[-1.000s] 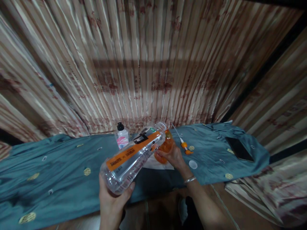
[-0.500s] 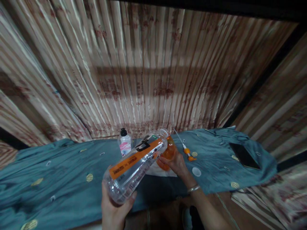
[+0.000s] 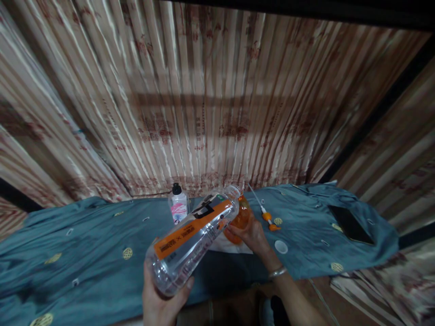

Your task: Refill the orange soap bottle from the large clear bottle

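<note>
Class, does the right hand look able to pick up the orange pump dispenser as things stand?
Probably not: the right hand has its grip on the orange bottle. Nothing visible blocks the way, though; the orange pump dispenser lies close by on the teal cloth.

Tilted clear bottle (image 3: pixel 199 236) (left hand (image 3: pixel 163 296)), orange bottle (image 3: pixel 242 213) (right hand (image 3: pixel 255 234))

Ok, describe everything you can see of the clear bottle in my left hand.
The clear bottle is glossy, looks like thin plastic, and wears a label with an orange band and black print. Your left hand grips it near the base. It is tilted, its uncapped mouth pointing away and rightward by the top of the orange bottle; whether they touch is unclear. I can't make out any liquid inside.
</note>
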`<act>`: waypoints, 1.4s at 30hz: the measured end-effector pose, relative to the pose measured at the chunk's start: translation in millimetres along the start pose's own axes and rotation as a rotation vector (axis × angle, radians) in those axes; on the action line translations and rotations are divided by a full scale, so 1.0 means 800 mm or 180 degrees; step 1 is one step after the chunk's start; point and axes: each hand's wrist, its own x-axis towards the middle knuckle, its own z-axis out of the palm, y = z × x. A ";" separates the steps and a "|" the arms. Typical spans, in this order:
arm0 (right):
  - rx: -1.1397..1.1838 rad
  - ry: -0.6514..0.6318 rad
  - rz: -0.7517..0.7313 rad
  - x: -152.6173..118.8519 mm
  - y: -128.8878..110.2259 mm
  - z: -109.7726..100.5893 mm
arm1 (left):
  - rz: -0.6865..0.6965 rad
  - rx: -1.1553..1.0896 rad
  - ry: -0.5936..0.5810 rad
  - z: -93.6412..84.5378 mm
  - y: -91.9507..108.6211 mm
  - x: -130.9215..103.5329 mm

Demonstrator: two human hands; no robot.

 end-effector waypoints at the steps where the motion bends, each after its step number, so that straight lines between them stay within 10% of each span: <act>1: -0.0005 0.0004 0.0008 0.000 0.000 0.000 | -0.0045 -0.0031 0.0011 0.000 0.001 0.000; 42: -0.0017 0.0066 0.0087 -0.004 -0.009 0.000 | -0.0218 0.0069 0.0003 -0.003 0.010 0.003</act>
